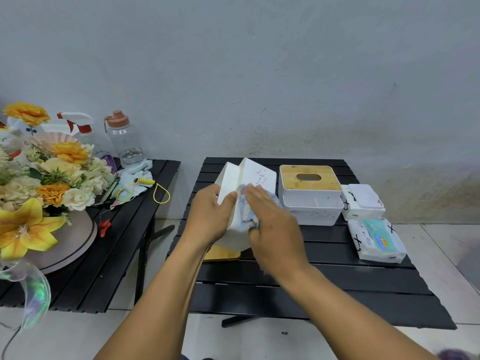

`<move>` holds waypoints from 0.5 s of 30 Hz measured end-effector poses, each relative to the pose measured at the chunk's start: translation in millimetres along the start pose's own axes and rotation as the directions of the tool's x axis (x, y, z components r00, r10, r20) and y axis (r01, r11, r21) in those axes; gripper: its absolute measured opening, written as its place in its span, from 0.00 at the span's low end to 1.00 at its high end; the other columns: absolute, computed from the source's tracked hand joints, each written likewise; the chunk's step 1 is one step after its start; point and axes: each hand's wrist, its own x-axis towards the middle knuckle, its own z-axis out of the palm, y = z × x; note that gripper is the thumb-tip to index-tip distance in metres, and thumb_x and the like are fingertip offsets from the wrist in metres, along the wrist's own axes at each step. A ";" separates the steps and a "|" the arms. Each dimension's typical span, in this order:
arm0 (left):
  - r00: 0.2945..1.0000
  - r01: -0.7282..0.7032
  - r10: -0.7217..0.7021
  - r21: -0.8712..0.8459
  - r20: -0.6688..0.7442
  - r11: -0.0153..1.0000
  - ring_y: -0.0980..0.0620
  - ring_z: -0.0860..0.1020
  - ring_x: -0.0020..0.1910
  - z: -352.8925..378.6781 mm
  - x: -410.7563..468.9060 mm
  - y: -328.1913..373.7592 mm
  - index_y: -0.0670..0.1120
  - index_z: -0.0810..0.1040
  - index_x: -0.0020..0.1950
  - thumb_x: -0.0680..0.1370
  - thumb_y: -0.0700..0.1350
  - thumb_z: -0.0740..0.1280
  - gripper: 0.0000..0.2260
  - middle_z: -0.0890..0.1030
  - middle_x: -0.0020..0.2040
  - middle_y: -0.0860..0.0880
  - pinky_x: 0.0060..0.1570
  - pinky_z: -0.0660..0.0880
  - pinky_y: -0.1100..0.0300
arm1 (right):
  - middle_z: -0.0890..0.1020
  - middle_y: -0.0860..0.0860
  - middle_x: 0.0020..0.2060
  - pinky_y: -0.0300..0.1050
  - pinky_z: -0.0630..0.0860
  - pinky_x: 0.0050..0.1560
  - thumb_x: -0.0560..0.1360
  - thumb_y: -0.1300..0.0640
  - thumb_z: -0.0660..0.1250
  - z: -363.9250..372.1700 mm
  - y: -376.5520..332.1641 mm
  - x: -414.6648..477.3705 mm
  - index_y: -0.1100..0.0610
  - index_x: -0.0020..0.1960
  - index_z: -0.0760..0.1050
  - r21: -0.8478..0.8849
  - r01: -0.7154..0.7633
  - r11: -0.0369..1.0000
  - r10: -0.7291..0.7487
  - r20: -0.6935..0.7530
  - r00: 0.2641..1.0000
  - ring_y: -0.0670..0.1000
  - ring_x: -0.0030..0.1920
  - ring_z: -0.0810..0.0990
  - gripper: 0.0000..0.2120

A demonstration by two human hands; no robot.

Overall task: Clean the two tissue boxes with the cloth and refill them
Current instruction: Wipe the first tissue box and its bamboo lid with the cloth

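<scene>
Hands, two, bare. Left hand [210,216]: fingers curled round the near edge of the open white plastic tissue box [257,175], gripping it tilted up off the black slatted worktop [311,281]. Right hand [272,224]: flat, fingers extended, pressing the pale blue-and-white cloth [245,209] against that box's side wall; the cloth is pressed, not pinched.

Landmark: second white tissue box with bamboo lid [310,188], lid on, standing upright.
- Held box: just left of the landmark, near it and perhaps touching; I cannot tell which.
- Loose bamboo lid [223,253]: left of and nearer than the landmark, lying flat under the held box.
- Two white tissue packs [363,201] [376,240]: right of the landmark.

Hazards, judged:
- One-handed hold on a tilted, smooth box; a firm wipe could twist it free onto the loose lid.
- A sideways stroke could knock the box into the landmark.
- The unpinched cloth may slide off mid-stroke.
</scene>
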 end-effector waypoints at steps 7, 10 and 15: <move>0.994 -0.044 0.038 0.057 0.099 0.997 0.61 0.71 0.29 -1.8 -9.8 1.9 0.48 0.75 0.39 0.83 0.47 0.67 0.12 0.76 0.30 0.60 0.29 0.64 0.67 | 0.84 0.53 0.53 0.50 0.77 0.44 0.73 0.70 0.60 -21.7 4.8 58.3 0.56 0.62 0.78 -0.060 -0.171 0.984 0.163 -0.111 0.980 0.59 0.48 0.81 0.21; 0.998 0.002 -0.002 0.001 0.068 1.000 0.59 0.71 0.29 -0.5 -7.8 1.1 0.50 0.74 0.38 0.82 0.47 0.68 0.13 0.76 0.31 0.58 0.31 0.65 0.63 | 0.77 0.52 0.67 0.53 0.73 0.61 0.74 0.68 0.60 -16.3 -1.7 55.7 0.56 0.68 0.74 -0.078 -0.126 0.989 0.123 -0.047 0.991 0.58 0.66 0.75 0.24; 1.000 0.023 -0.020 -0.152 0.019 0.988 0.63 0.65 0.25 -2.5 -1.0 2.1 0.47 0.66 0.34 0.79 0.30 0.65 0.19 0.70 0.25 0.59 0.31 0.66 0.63 | 0.59 0.46 0.79 0.57 0.44 0.78 0.71 0.56 0.48 12.6 -25.3 -0.1 0.53 0.76 0.65 -0.232 0.068 0.970 -0.038 0.130 0.991 0.54 0.80 0.45 0.33</move>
